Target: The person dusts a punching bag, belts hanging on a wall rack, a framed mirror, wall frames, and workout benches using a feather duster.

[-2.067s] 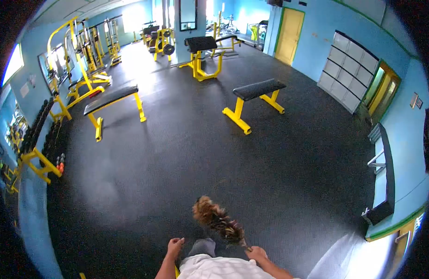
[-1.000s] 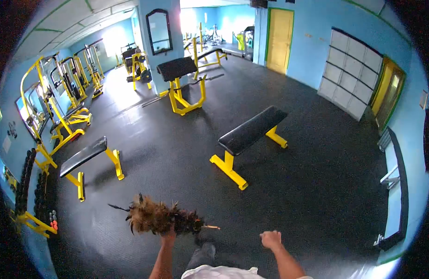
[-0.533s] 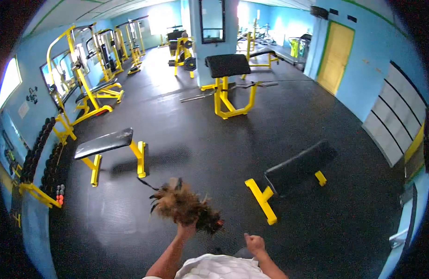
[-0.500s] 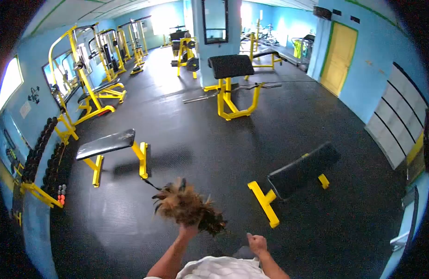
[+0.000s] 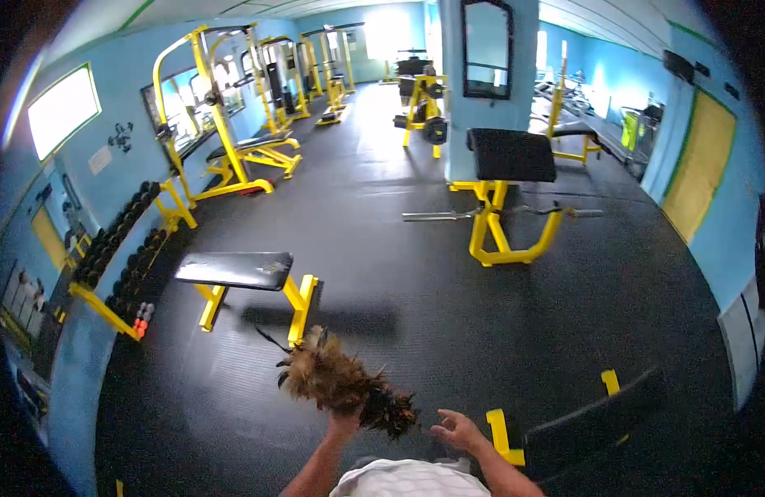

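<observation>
A brown feather duster [image 5: 337, 383] is raised in front of me, its fluffy head pointing up and left. My left hand [image 5: 344, 423] is shut on its handle just below the feathers. Just to the right of the duster, my right hand [image 5: 457, 431] holds nothing, its fingers loosely spread. A flat bench [image 5: 237, 272] with a black pad and yellow legs stands a short way ahead on the left, above the duster in the picture.
A second flat bench [image 5: 590, 422] lies close at the lower right. A yellow curl bench [image 5: 511, 161] with a barbell stands ahead by a blue pillar. A dumbbell rack [image 5: 117, 257] lines the left wall. Yellow machines [image 5: 225, 108] stand further back. The floor is black rubber.
The duster passed from my right hand to my left. The view has swung left: the right bench slid to the lower right edge and the left bench came closer. My right hand has opened from a fist.
</observation>
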`<action>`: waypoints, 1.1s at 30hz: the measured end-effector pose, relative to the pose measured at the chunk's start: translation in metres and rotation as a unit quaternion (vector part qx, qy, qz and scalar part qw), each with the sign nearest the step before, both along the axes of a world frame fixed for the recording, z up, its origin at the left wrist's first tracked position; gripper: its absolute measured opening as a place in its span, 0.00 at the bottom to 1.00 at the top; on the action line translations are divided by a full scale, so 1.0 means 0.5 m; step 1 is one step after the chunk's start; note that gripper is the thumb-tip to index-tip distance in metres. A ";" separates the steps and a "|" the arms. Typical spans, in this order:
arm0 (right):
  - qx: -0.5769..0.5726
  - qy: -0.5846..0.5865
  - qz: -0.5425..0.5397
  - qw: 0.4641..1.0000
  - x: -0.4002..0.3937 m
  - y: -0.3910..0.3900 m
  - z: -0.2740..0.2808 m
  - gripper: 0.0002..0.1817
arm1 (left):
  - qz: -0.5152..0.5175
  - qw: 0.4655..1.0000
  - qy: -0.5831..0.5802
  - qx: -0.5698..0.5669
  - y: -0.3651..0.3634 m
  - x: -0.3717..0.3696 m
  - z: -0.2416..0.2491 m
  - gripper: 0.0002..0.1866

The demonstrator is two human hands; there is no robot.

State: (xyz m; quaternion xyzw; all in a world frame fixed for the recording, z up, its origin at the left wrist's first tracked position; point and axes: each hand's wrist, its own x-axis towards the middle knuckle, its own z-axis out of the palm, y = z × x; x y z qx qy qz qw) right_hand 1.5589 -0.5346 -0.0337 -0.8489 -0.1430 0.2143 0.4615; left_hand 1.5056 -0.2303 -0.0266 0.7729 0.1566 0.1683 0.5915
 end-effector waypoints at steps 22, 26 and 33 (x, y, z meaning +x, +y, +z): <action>-0.097 0.289 0.099 0.947 0.937 0.382 0.002 0.30 | 0.040 0.992 0.044 -0.107 0.382 0.839 0.003 0.20; -0.022 0.227 0.125 0.966 1.088 0.443 -0.001 0.24 | 0.056 0.992 0.064 0.097 0.437 1.005 0.125 0.21; -0.208 0.053 0.108 0.971 1.389 0.565 -0.084 0.27 | 0.220 0.906 0.003 -0.361 0.601 1.308 0.147 0.36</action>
